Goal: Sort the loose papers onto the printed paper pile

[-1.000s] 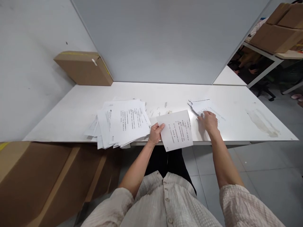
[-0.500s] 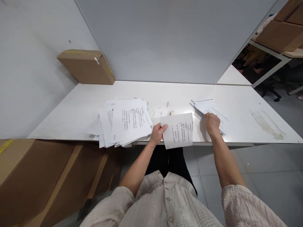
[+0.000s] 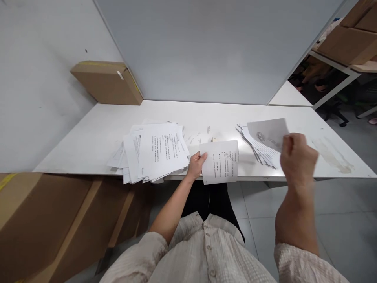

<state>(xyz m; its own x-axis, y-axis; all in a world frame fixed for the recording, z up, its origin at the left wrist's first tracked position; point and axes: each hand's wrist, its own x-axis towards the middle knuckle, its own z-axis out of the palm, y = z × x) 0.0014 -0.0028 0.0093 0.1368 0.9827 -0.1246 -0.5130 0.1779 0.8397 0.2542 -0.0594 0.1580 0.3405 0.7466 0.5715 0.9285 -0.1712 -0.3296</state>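
Observation:
My left hand [image 3: 196,166] grips the left edge of a printed paper sheet [image 3: 220,162], thumb on top, over the table's front edge. My right hand [image 3: 299,157] is raised at the right, its fingers closed on the corner of another sheet [image 3: 267,131] that tilts up and shows a round stamp-like mark. Beneath that lifted sheet lies a fanned stack of papers [image 3: 255,147]. To the left of my left hand spreads a larger, uneven pile of printed papers [image 3: 163,151], partly jutting past the table edge.
The white table [image 3: 218,118] runs against a grey panel [image 3: 194,51]. A cardboard box [image 3: 108,84] stands at its back left corner. Large cartons [image 3: 38,212] fill the floor at left. A small pale block [image 3: 214,139] lies behind the held sheet. More boxes [image 3: 347,43] sit far right.
My right hand has risen and moved right, peeling a sheet up off the right stack. My left hand holds its sheet in nearly the same place.

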